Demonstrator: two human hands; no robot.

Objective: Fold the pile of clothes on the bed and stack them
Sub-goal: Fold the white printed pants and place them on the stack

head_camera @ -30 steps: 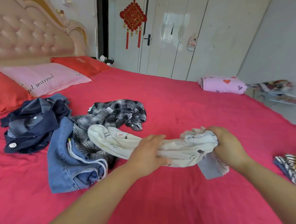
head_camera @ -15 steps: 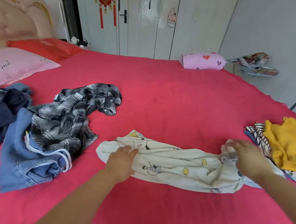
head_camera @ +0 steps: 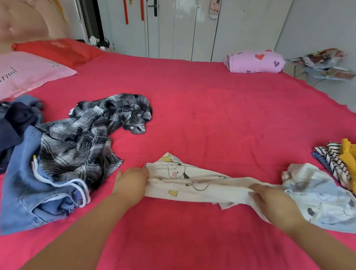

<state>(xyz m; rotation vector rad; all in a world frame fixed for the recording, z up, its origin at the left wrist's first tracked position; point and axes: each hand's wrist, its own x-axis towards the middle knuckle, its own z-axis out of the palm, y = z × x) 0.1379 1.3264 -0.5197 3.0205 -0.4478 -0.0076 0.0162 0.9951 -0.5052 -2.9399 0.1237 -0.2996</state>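
Cream cartoon-print cotton garment (head_camera: 191, 183) lies nine-to-three; left hand (head_camera: 131, 182) grip pinches its nine-o'clock end, right hand (head_camera: 272, 199) grip its three-o'clock.

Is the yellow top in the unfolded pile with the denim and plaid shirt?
No, the yellow top lies at the far right against the striped garment, well apart from the denim and plaid shirt.

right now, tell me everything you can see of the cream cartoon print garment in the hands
The cream garment looks like soft thin cotton, printed with outline cartoon animals, yellow chicks and a pink spot. It lies stretched sideways and bunched into a wrinkled band on the red bed sheet. The left hand grips its left end, the right hand its right end, where it meets pale blue printed cloth.
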